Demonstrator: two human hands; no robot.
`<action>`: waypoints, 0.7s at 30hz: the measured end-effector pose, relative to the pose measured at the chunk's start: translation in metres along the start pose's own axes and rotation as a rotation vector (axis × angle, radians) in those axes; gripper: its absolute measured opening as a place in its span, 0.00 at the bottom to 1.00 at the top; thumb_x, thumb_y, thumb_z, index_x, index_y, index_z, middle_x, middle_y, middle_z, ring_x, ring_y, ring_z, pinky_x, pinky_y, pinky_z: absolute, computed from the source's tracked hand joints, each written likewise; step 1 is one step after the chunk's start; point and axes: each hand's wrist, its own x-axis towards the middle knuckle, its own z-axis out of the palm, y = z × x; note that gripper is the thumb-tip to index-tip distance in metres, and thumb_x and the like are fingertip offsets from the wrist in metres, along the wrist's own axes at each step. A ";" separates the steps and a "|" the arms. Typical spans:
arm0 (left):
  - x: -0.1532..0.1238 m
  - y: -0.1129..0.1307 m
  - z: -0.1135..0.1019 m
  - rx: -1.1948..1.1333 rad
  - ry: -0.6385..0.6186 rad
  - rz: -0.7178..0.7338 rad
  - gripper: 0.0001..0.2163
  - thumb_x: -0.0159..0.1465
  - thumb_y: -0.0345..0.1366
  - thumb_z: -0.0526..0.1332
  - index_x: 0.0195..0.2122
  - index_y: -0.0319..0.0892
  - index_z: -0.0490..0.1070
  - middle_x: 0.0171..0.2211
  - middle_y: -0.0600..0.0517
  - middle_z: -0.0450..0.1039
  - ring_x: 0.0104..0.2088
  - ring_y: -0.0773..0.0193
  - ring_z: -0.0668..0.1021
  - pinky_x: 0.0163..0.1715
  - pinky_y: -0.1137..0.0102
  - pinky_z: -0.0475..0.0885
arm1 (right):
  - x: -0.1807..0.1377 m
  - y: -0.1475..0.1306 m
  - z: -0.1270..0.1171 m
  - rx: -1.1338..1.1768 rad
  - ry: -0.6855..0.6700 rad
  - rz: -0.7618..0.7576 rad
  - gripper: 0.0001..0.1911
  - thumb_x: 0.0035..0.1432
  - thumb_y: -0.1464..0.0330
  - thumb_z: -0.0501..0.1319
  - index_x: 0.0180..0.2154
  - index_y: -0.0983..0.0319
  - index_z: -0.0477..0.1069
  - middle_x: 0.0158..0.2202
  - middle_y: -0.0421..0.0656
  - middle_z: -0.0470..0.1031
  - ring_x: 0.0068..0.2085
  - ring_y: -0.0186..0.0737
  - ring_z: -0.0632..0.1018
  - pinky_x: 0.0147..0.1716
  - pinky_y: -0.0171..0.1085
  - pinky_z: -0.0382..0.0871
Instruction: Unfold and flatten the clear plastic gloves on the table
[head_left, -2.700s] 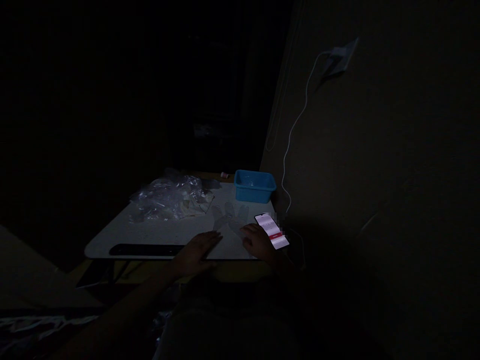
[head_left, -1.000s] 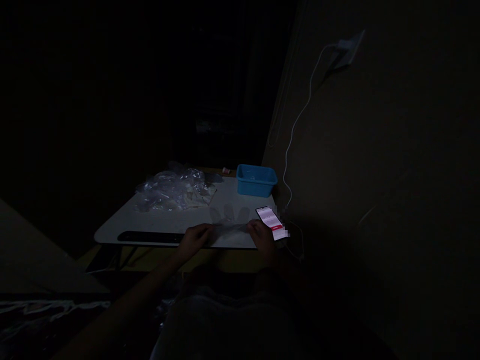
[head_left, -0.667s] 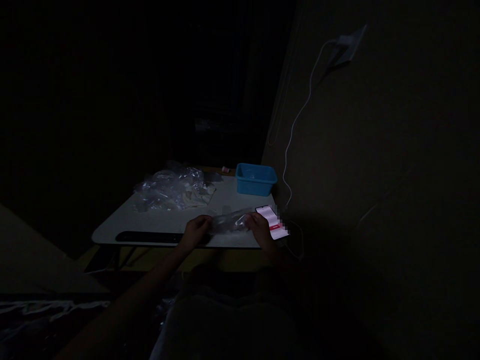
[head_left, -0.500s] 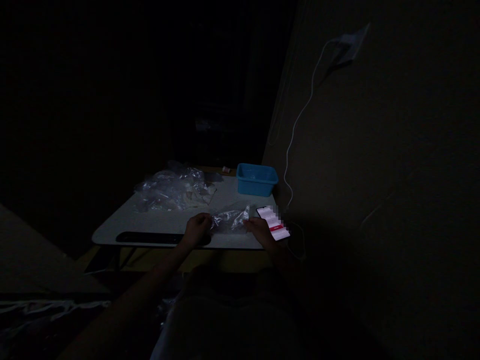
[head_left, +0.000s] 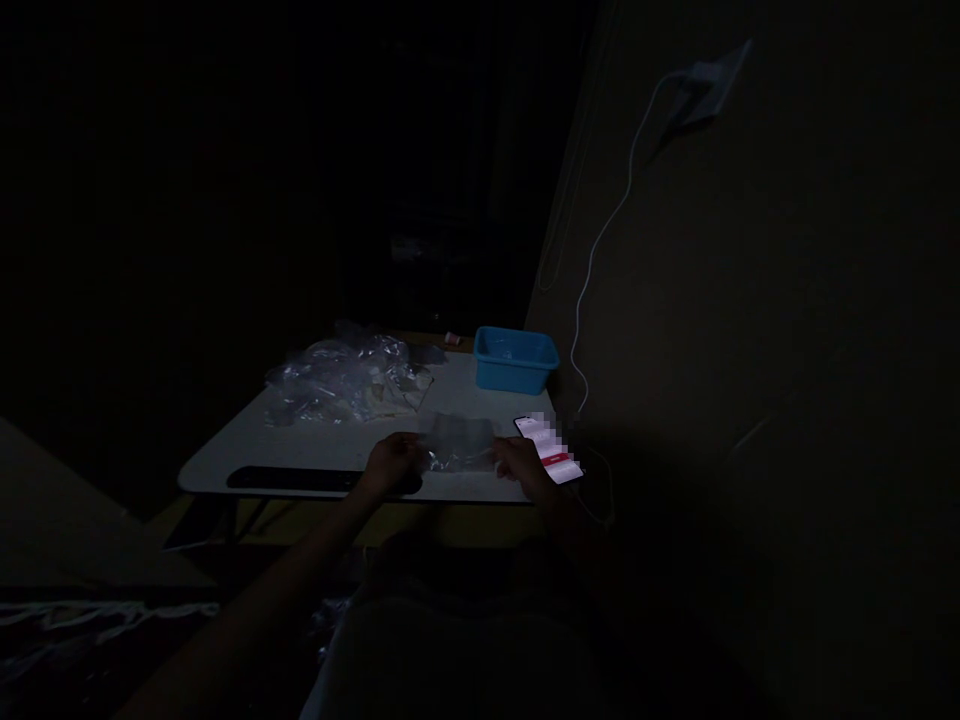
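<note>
A clear plastic bag [head_left: 459, 442] is stretched between my two hands, just above the front part of the white table [head_left: 300, 440]. My left hand [head_left: 394, 461] is closed on the bag's left edge, its fingers pinched together. On the opposite edge, my right hand [head_left: 520, 462] pinches the same bag. Close beside the right hand lies a phone [head_left: 551, 450] with a lit screen, partly covered by that hand. The dim light and some blur hide the fingertips' exact grip.
A heap of crumpled clear plastic bags [head_left: 337, 380] covers the table's left rear. At the back right stands a blue basket [head_left: 516, 362], with a small white and red item [head_left: 452, 339] to its left. A white cable [head_left: 600, 240] hangs down the wall from a socket [head_left: 712, 85].
The bag, crumpled before, is now pulled flatter and wider between my hands. Both hands have shifted only slightly, and the view has moved a little.
</note>
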 end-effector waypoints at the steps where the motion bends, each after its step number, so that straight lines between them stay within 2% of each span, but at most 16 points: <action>1: 0.001 -0.001 0.001 -0.002 0.002 0.002 0.17 0.38 0.41 0.65 0.29 0.38 0.69 0.19 0.54 0.72 0.21 0.65 0.74 0.22 0.72 0.68 | -0.001 -0.001 0.001 0.011 -0.003 0.014 0.10 0.49 0.65 0.55 0.26 0.65 0.68 0.18 0.38 0.70 0.15 0.27 0.66 0.14 0.28 0.53; 3: 0.003 -0.002 0.003 -0.036 0.017 0.004 0.16 0.40 0.39 0.65 0.29 0.39 0.68 0.19 0.54 0.72 0.20 0.66 0.74 0.21 0.72 0.68 | -0.002 -0.004 0.002 -0.008 0.021 0.036 0.09 0.45 0.68 0.57 0.32 0.65 0.69 0.15 0.36 0.68 0.15 0.29 0.67 0.14 0.28 0.54; 7: 0.004 0.001 0.005 -0.090 0.027 0.004 0.20 0.40 0.37 0.64 0.36 0.40 0.65 0.21 0.55 0.72 0.22 0.64 0.75 0.23 0.70 0.70 | -0.003 -0.006 0.004 -0.019 0.091 0.067 0.20 0.42 0.74 0.58 0.42 0.67 0.66 0.12 0.33 0.65 0.17 0.32 0.69 0.15 0.28 0.56; 11: 0.000 0.002 0.005 -0.090 -0.008 0.043 0.26 0.35 0.34 0.65 0.38 0.40 0.63 0.22 0.57 0.71 0.24 0.65 0.75 0.27 0.70 0.70 | -0.003 -0.004 0.004 0.008 0.107 0.042 0.21 0.43 0.75 0.57 0.43 0.67 0.65 0.13 0.34 0.66 0.16 0.32 0.70 0.14 0.28 0.57; 16: -0.003 -0.002 0.009 0.050 -0.005 0.080 0.22 0.38 0.38 0.63 0.37 0.41 0.65 0.21 0.57 0.71 0.25 0.64 0.75 0.27 0.70 0.68 | -0.008 -0.008 0.007 0.077 0.103 0.089 0.21 0.47 0.74 0.57 0.46 0.67 0.61 0.11 0.32 0.63 0.12 0.30 0.66 0.10 0.27 0.53; 21: 0.000 -0.006 0.012 0.035 0.037 0.053 0.20 0.41 0.41 0.62 0.36 0.40 0.66 0.19 0.56 0.71 0.22 0.64 0.74 0.24 0.71 0.67 | -0.017 -0.018 0.007 0.271 0.074 0.213 0.21 0.47 0.77 0.57 0.45 0.64 0.58 0.20 0.35 0.70 0.15 0.32 0.72 0.14 0.30 0.63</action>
